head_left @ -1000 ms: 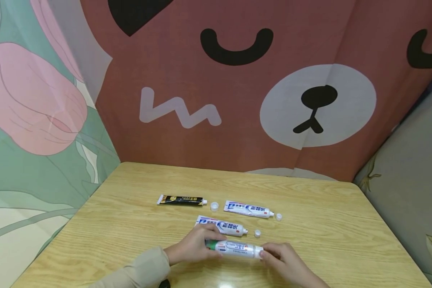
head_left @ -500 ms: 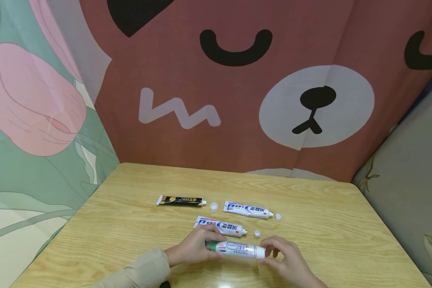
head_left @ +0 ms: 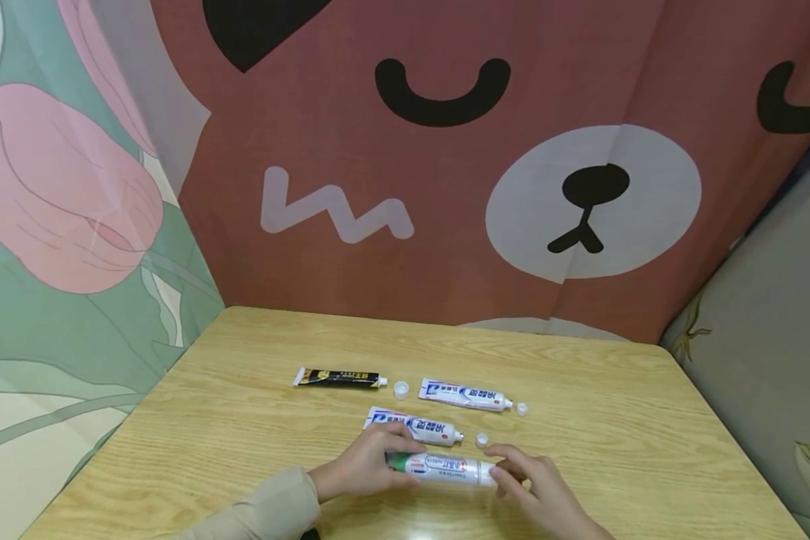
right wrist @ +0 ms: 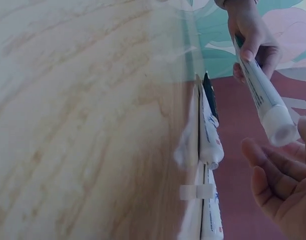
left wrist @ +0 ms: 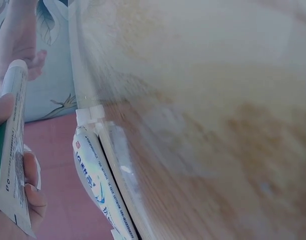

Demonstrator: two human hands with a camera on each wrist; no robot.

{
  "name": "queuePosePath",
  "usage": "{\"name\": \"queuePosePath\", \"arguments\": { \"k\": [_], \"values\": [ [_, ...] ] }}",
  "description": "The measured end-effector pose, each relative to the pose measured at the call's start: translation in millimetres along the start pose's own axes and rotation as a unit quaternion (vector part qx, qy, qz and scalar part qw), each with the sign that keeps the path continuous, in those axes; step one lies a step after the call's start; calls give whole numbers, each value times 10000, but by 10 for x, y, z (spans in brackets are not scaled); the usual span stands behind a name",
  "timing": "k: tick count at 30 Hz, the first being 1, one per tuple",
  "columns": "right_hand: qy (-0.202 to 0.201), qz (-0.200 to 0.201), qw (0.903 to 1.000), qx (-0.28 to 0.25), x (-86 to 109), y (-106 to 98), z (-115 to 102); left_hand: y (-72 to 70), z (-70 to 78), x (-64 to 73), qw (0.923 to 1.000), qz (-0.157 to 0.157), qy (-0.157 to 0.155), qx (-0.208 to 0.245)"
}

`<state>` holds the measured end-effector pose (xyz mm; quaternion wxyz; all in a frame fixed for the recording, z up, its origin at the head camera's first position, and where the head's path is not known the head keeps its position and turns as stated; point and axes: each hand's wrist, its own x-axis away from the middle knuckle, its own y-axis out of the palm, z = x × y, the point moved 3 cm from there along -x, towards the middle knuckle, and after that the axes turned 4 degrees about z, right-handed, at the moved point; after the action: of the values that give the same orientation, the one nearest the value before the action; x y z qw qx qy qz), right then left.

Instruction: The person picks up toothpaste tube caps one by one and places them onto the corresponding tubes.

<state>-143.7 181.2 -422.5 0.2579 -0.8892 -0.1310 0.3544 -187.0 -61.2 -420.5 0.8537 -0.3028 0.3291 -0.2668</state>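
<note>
My left hand grips a silver-white toothpaste tube by its green crimped end, thumb on the near side. The tube lies level above the table with its white cap toward the right. At that cap is my right hand, thumb and fingers on either side of it; in the right wrist view the cap's end face shows between the digits. Just beyond the held tube, partly covered by my left hand, lies an uncapped white and blue toothpaste tube, with a small white cap beside its nozzle.
Farther back on the wooden table lie an uncapped black toothpaste tube and another uncapped white and blue tube. A loose white cap sits by the black one, another cap by the white one. A bear-print curtain hangs behind.
My right fingers loosen and spread around the held tube's cap, then my thumb comes up onto it with the index finger reaching past. My left hand and the lying tubes stay put.
</note>
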Motion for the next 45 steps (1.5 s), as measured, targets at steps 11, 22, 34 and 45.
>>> {"name": "queuePosePath", "arguments": {
  "k": [11,22,34,45],
  "values": [
    [-383,342,9985,190,31,-5,57,7,18,-3,9999,49,73,-135],
    [-137,-115,9998,102,43,2,37,25,10,25,9996,105,63,-255],
    [-1201,407,9918,147,32,-4,-15,66,-13,81,9991,217,274,-244],
    [-588,-119,9982,91,83,-6,119,59,18,69,9983,347,432,-172]
  ]
}}
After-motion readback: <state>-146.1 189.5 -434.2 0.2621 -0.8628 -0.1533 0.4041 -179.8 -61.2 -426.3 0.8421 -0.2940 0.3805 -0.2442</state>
